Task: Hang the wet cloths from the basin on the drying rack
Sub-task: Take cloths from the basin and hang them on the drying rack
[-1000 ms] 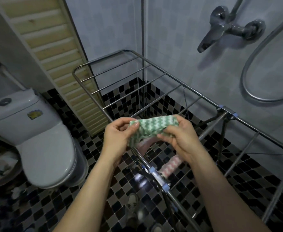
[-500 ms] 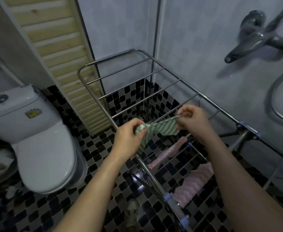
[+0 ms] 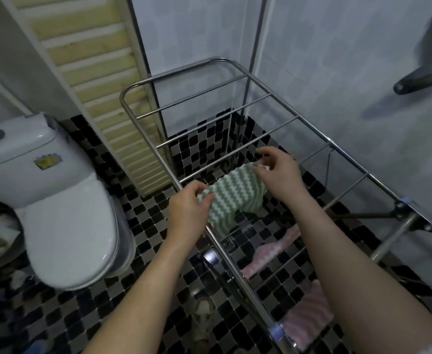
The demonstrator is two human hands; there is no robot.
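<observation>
Bathroom setting, only the head view to go on: black, grey and white mosaic floor [image 3: 143, 226], pale tiled walls, a white toilet [image 3: 64, 226] with its lid down on the left and a slatted wooden panel [image 3: 102, 85] behind it. A dark tap [image 3: 424, 77] sticks out from the wall at upper right, pretty blurry.

A metal drying rack [image 3: 224, 132] fills the middle and right, with its rods running crosswise between the two long side rails.

The green-and-white zigzag cloth [image 3: 232, 198] is stretched between both hands over the rack, roughly mid-length, close to the near side rail. The left hand [image 3: 186, 208] pinches its near-left corner, thumb and fingers curled onto the fabric. The right hand [image 3: 278, 172] pinches the far-right corner, further into the rack and a bit higher in the frame. So both hands are gripping it, one at each end.

The cloth's long axis runs from lower left to upper right, roughly in line with the rods. Its top edge is pulled fairly taut just in front of one rod, and the rest sags down below the hands. Honestly can't tell if it's actually resting on a rod or just held above one.

Two pink-and-white striped cloths are further along the rack toward the camera: one [image 3: 273, 251] just below the right forearm, another [image 3: 306, 312] near the bottom edge. A shoe [image 3: 203, 312] shows on the floor between the forearms.
</observation>
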